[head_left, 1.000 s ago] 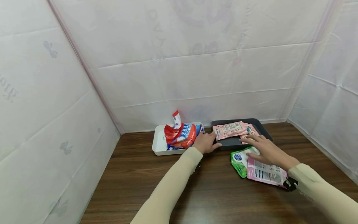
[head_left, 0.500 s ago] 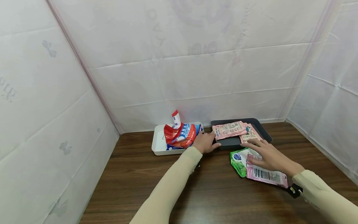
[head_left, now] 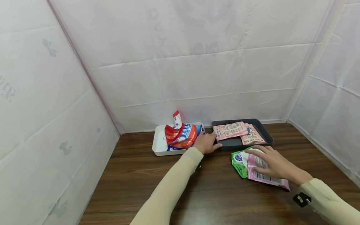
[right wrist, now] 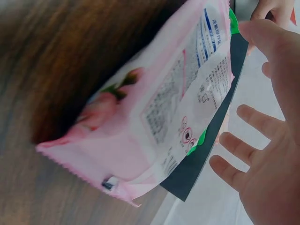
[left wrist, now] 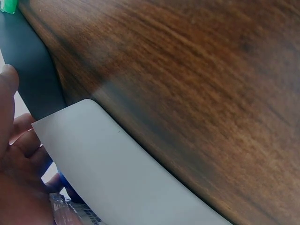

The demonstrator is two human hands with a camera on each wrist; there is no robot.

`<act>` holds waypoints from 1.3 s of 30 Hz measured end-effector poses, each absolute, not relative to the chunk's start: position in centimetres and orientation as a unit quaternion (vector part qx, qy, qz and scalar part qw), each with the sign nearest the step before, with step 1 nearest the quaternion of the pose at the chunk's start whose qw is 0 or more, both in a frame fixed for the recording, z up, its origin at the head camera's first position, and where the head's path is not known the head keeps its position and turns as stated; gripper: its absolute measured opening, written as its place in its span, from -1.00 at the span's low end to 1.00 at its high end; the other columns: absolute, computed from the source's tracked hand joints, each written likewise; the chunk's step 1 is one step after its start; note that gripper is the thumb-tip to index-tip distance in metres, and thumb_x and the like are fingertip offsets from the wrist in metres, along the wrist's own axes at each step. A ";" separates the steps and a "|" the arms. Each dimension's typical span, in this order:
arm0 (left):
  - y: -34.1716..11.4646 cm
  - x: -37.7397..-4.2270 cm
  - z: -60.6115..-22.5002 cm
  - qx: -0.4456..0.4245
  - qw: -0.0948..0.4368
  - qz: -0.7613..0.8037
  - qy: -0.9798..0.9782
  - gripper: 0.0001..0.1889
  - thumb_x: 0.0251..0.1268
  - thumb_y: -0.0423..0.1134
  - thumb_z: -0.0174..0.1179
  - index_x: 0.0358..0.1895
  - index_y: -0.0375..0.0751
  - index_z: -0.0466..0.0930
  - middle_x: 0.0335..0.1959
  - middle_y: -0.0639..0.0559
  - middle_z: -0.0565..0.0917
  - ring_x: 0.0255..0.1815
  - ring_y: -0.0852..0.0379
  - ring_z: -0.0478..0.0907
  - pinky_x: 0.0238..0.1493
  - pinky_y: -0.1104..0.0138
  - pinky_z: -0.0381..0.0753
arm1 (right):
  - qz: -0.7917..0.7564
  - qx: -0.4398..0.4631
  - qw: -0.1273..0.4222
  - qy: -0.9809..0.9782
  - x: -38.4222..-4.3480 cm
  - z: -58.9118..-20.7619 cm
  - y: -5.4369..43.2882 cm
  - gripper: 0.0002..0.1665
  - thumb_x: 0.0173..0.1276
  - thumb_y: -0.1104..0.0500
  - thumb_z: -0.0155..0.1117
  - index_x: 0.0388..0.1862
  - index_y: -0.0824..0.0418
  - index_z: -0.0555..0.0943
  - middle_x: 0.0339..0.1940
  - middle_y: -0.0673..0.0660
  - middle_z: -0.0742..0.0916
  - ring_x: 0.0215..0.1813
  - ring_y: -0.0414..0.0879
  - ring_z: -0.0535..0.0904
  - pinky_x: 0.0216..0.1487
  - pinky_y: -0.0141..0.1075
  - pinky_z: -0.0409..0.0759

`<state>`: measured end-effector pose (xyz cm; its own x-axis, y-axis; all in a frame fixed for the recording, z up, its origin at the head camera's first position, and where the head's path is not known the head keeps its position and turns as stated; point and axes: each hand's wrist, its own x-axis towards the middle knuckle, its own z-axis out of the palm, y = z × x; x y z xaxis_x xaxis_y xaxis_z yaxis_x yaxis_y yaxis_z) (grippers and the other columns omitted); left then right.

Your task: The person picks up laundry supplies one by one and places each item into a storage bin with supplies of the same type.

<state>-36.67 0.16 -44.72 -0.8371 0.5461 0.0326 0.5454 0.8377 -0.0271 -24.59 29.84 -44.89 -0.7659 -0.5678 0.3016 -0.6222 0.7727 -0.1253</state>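
Right hand (head_left: 277, 162) spread above pink flower-print pouch (head_left: 265, 178), which overlaps green-and-white pouch (head_left: 239, 164); left hand (head_left: 205, 142) loosely splayed at white tray (head_left: 159, 142); probably best: pinch pink edge alone

Table (head_left: 135, 187): dark brown wood grain, faint sheen. Wall sheeting (head_left: 197, 78): whitish, creased, faintly printed with bows and lettering; encloses back and both sides. Pinkish edging (head_left: 81, 59) runs down left rear corner.
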 end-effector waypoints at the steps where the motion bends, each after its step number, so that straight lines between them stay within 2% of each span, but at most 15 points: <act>1: 0.2 -36.7 -44.7 -0.285 0.020 0.008 -0.958 -0.36 0.51 0.34 -0.01 0.40 -0.02 0.49 0.31 0.02 0.63 0.19 0.12 0.66 0.54 0.09 0.26 | 0.111 0.319 0.121 -0.933 -24.5 -44.9 29.9 -0.26 0.27 -0.09 0.54 0.40 0.02 0.54 0.36 0.30 0.56 0.22 0.35 0.51 0.06 0.37 0.53; 10: 0.2 -36.8 -45.0 -0.281 0.015 0.008 -0.959 -0.34 0.51 0.34 -0.02 0.42 -0.02 0.47 0.27 0.02 0.66 0.19 0.11 0.66 0.55 0.09 0.25 | 0.111 0.315 0.103 -0.937 -23.4 -45.5 30.8 -0.15 0.24 -0.20 0.54 0.48 -0.10 0.46 0.38 0.29 0.54 0.19 0.32 0.51 0.01 0.34 0.54; 18: 0.2 -36.8 -44.8 -0.275 0.009 0.004 -0.961 -0.32 0.50 0.34 -0.01 0.44 -0.03 0.45 0.29 0.02 0.65 0.23 0.11 0.63 0.56 0.09 0.23 | 0.111 0.287 0.069 -0.949 -22.7 -45.7 31.2 -0.03 0.19 -0.41 0.46 0.54 -0.22 0.37 0.46 0.28 0.46 0.26 0.36 0.44 0.06 0.41 0.48; 31: 0.2 -36.8 -44.8 -0.272 0.008 0.002 -0.962 -0.31 0.49 0.34 0.00 0.47 -0.01 0.43 0.36 0.02 0.60 0.29 0.10 0.60 0.58 0.08 0.19 | 0.121 0.261 0.024 -0.957 -21.8 -45.8 32.2 0.07 0.12 -0.43 0.49 0.57 -0.26 0.30 0.46 0.29 0.41 0.25 0.35 0.41 0.00 0.42 0.50; 39: 0.4 -36.9 -45.0 -0.271 0.008 0.006 -0.962 -0.31 0.49 0.34 0.00 0.46 -0.02 0.43 0.33 0.03 0.62 0.26 0.11 0.62 0.57 0.07 0.20 | 0.121 0.260 0.028 -0.958 -21.6 -46.2 32.5 0.08 0.10 -0.41 0.53 0.57 -0.26 0.31 0.44 0.26 0.41 0.22 0.35 0.42 -0.03 0.38 0.52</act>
<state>-36.93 0.40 -44.96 -0.8526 0.5224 0.0112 0.5222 0.8527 -0.0163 -21.64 32.52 -46.16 -0.8637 -0.4903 0.1170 -0.5040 0.8362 -0.2163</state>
